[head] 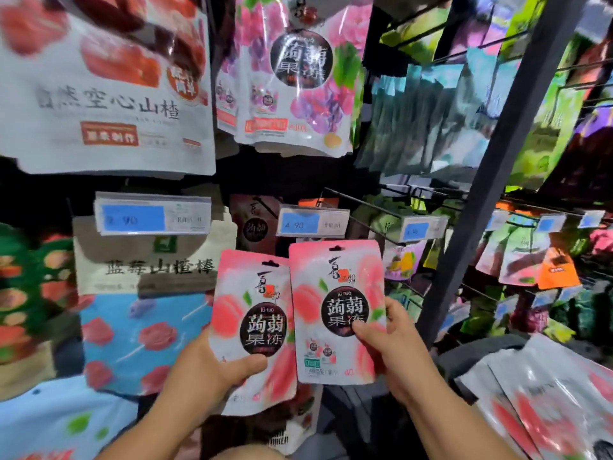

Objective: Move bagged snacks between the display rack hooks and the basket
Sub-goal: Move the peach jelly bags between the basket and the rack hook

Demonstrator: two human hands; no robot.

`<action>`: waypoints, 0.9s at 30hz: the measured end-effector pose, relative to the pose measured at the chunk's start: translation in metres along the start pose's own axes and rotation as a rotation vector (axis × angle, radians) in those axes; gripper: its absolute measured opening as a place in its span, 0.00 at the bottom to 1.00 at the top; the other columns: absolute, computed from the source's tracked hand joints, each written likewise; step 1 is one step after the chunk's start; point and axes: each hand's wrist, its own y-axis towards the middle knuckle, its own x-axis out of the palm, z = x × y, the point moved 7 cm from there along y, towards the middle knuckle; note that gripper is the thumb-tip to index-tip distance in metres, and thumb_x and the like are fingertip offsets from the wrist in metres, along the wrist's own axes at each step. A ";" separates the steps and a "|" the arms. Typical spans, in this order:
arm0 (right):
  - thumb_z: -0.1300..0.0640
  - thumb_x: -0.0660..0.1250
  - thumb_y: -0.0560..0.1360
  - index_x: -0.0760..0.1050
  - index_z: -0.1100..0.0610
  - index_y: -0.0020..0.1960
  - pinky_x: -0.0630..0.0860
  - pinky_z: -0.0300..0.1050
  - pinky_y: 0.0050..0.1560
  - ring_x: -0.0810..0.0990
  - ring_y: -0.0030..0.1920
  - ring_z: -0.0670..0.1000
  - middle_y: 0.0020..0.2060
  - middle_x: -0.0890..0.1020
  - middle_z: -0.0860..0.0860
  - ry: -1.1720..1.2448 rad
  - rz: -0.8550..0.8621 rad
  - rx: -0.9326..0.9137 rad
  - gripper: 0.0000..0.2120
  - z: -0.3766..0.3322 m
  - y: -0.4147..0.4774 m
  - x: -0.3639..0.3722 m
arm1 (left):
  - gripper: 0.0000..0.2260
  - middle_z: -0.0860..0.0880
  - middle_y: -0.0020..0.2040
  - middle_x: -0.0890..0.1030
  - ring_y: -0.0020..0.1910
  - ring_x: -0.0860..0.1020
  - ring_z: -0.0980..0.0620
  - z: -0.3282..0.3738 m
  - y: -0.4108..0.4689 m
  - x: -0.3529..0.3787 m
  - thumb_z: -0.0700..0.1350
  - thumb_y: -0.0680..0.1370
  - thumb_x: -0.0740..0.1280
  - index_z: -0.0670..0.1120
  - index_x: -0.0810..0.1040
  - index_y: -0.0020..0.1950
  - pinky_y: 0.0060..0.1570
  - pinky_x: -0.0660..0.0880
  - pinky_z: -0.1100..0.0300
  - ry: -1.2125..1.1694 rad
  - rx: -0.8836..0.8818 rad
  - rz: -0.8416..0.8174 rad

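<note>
A glossy pink peach-printed snack bag is gripped by the left hand; a second matching pink bag is pinched by the right hand, both held just below the rack's blue price tag.

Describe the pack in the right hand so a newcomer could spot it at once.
Left of the dark slanted rack post, below a blue price tag, two pink peach bags are held side by side. The one meant is the right bag, pinched by the right hand. Unlike the left bag in the left hand, it sits higher and nearer the post.
</note>
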 end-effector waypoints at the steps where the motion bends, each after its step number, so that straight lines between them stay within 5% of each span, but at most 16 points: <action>1: 0.60 0.74 0.61 0.74 0.55 0.57 0.80 0.53 0.46 0.85 0.48 0.57 0.50 0.85 0.57 -0.005 -0.014 -0.004 0.24 0.002 0.005 0.006 | 0.14 0.50 0.22 0.77 0.19 0.71 0.59 -0.006 0.000 -0.007 0.41 0.66 0.80 0.45 0.75 0.38 0.25 0.68 0.65 0.005 -0.006 0.025; 4: 0.60 0.74 0.62 0.74 0.53 0.55 0.80 0.55 0.48 0.85 0.48 0.57 0.49 0.86 0.56 -0.001 -0.059 -0.006 0.23 0.008 0.014 0.025 | 0.16 0.51 0.24 0.79 0.21 0.73 0.61 -0.023 -0.003 -0.026 0.47 0.64 0.82 0.48 0.75 0.38 0.32 0.69 0.57 0.032 -0.043 0.094; 12: 0.61 0.73 0.63 0.74 0.54 0.58 0.80 0.59 0.53 0.85 0.52 0.59 0.50 0.85 0.56 -0.012 -0.129 0.005 0.25 0.029 0.022 0.047 | 0.15 0.50 0.24 0.78 0.21 0.72 0.57 -0.043 -0.001 -0.047 0.45 0.65 0.81 0.46 0.75 0.38 0.30 0.69 0.55 0.003 -0.051 0.158; 18: 0.67 0.73 0.68 0.73 0.54 0.59 0.81 0.46 0.43 0.86 0.48 0.54 0.49 0.86 0.54 0.037 -0.121 -0.029 0.22 0.026 0.027 0.050 | 0.19 0.49 0.21 0.75 0.20 0.69 0.56 -0.045 0.006 -0.054 0.47 0.60 0.83 0.45 0.73 0.34 0.29 0.67 0.60 -0.071 -0.031 0.196; 21: 0.73 0.67 0.74 0.73 0.55 0.58 0.81 0.42 0.40 0.86 0.44 0.51 0.45 0.87 0.51 0.044 -0.140 -0.037 0.19 0.018 0.031 0.057 | 0.22 0.48 0.25 0.78 0.25 0.72 0.50 -0.053 0.011 -0.057 0.57 0.53 0.77 0.46 0.76 0.38 0.33 0.69 0.56 -0.120 -0.048 0.214; 27: 0.70 0.68 0.75 0.73 0.55 0.59 0.82 0.53 0.48 0.85 0.49 0.57 0.49 0.86 0.55 0.020 -0.098 -0.002 0.17 0.022 0.038 0.062 | 0.23 0.50 0.25 0.75 0.25 0.69 0.51 -0.067 0.014 -0.057 0.58 0.51 0.77 0.48 0.75 0.37 0.32 0.66 0.57 -0.194 -0.069 0.195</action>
